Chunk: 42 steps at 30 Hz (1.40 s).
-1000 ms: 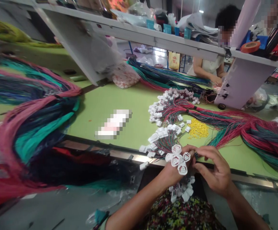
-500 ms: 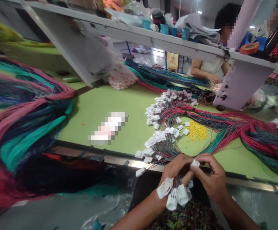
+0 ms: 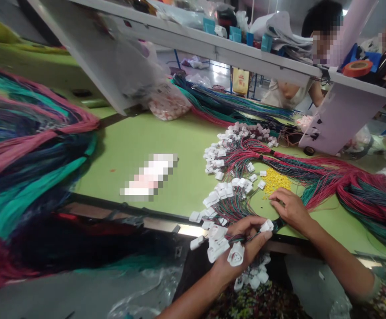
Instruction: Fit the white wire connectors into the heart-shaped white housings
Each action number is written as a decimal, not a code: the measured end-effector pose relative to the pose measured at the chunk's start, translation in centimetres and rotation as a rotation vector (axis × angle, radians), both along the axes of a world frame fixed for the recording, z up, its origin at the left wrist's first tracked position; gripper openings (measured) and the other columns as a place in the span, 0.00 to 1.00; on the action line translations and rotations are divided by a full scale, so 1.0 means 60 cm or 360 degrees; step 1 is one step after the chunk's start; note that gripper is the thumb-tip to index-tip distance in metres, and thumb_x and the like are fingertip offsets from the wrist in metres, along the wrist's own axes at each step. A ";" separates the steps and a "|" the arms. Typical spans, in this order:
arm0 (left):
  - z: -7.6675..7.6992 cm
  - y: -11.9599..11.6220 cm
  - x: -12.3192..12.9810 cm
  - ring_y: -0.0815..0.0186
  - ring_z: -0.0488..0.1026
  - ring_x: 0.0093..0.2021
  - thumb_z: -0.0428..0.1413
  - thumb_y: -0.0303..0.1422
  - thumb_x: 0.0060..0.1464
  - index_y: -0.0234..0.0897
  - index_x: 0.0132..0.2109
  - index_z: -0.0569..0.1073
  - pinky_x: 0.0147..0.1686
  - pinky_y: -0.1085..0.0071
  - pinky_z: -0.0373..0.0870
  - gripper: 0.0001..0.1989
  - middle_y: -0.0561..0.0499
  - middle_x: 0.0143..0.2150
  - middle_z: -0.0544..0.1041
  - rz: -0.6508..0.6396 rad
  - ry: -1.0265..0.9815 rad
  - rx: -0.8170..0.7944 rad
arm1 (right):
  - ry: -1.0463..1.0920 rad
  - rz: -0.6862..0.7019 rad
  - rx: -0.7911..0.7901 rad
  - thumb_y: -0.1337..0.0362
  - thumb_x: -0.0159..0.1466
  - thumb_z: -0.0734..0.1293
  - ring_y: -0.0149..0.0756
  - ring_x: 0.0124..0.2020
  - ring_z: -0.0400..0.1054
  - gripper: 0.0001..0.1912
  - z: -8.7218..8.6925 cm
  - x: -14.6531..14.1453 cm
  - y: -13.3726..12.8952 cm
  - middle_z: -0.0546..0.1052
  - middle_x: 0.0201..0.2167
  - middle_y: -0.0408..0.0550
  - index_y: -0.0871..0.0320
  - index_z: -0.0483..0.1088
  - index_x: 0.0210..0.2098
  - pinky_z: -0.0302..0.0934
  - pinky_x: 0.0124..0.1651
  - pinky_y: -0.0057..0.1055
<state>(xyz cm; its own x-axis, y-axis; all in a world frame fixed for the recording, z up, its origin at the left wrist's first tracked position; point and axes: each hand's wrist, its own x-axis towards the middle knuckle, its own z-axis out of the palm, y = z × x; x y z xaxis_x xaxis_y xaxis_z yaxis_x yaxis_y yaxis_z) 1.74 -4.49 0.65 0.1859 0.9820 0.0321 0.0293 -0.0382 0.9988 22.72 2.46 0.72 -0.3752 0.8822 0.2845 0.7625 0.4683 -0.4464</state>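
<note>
My left hand (image 3: 251, 235) is closed around a white plastic connector (image 3: 266, 226), its thumb pressed on the side. Several more white connectors (image 3: 217, 248) on thin wires hang over the back of that hand and wrist, and others dangle below it. Farther forward, my right hand (image 3: 290, 208) is at the near edge of a pile of small yellow pieces (image 3: 276, 181). Its thumb and forefinger are drawn together; whatever lies between the tips is too small to make out. Left of the pile, a cluster of white connectors (image 3: 224, 191) fans out on red, green and dark wires.
Wire bundles (image 3: 359, 190) lie on the green table (image 3: 139, 141) at right, and more (image 3: 40, 177) hang over its left edge. A bag of pinkish parts (image 3: 169, 104) sits below the shelf (image 3: 193, 46). Across the table is another person (image 3: 287, 91).
My right hand has left the connector in my left hand and moved forward to the yellow pieces. My left hand has turned, bringing the hanging connectors over its back.
</note>
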 end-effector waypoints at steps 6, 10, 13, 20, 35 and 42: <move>-0.021 0.009 -0.002 0.71 0.56 0.21 0.63 0.40 0.53 0.36 0.39 0.80 0.21 0.73 0.51 0.12 0.59 0.20 0.64 -0.0043 -0.0072 -0.0087 | -0.0068 0.0070 0.0005 0.69 0.67 0.67 0.41 0.40 0.71 0.07 -0.020 -0.006 0.022 0.78 0.37 0.50 0.54 0.78 0.37 0.65 0.44 0.36; -0.014 0.011 -0.004 0.71 0.56 0.21 0.63 0.39 0.53 0.35 0.40 0.80 0.22 0.73 0.52 0.12 0.60 0.20 0.63 -0.0051 -0.0089 -0.0145 | -0.0060 0.0086 -0.0020 0.68 0.67 0.68 0.41 0.40 0.72 0.06 -0.027 -0.005 0.025 0.79 0.37 0.50 0.54 0.79 0.37 0.65 0.45 0.36; -0.007 0.014 -0.004 0.71 0.56 0.22 0.63 0.38 0.52 0.34 0.39 0.79 0.22 0.73 0.52 0.11 0.60 0.20 0.62 -0.0063 -0.0125 -0.0194 | -0.0028 0.0060 -0.0054 0.67 0.67 0.69 0.40 0.39 0.73 0.06 -0.031 -0.005 0.029 0.79 0.37 0.49 0.54 0.79 0.38 0.65 0.45 0.35; -0.002 0.018 0.003 0.71 0.59 0.22 0.63 0.33 0.52 0.36 0.40 0.79 0.22 0.74 0.57 0.08 0.58 0.22 0.67 0.0032 -0.0209 -0.0186 | 0.0154 0.0011 -0.0107 0.68 0.68 0.66 0.39 0.38 0.73 0.07 -0.013 -0.018 0.020 0.78 0.35 0.49 0.57 0.77 0.37 0.66 0.44 0.35; -0.011 0.010 0.013 0.65 0.78 0.31 0.62 0.30 0.54 0.37 0.42 0.80 0.33 0.70 0.76 0.07 0.49 0.34 0.84 0.0203 -0.0190 0.0214 | 0.0685 0.0156 0.0048 0.69 0.71 0.65 0.36 0.38 0.73 0.09 0.079 -0.050 -0.114 0.77 0.36 0.48 0.54 0.76 0.46 0.70 0.41 0.32; -0.015 0.010 0.011 0.64 0.80 0.33 0.61 0.29 0.56 0.38 0.42 0.81 0.35 0.70 0.77 0.06 0.48 0.36 0.85 0.0256 0.0007 0.0444 | 0.0636 0.0128 0.0110 0.68 0.70 0.66 0.37 0.37 0.73 0.09 0.073 -0.049 -0.117 0.78 0.36 0.48 0.51 0.77 0.46 0.70 0.39 0.34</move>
<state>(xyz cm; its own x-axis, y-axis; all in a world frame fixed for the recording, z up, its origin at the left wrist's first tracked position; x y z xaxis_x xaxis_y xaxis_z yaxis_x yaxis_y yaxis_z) 2.42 -3.89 -0.23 0.0294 0.9522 0.3040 0.0615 -0.3052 0.9503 19.78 -4.54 5.11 -0.2903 0.8283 0.4793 0.4951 0.5586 -0.6654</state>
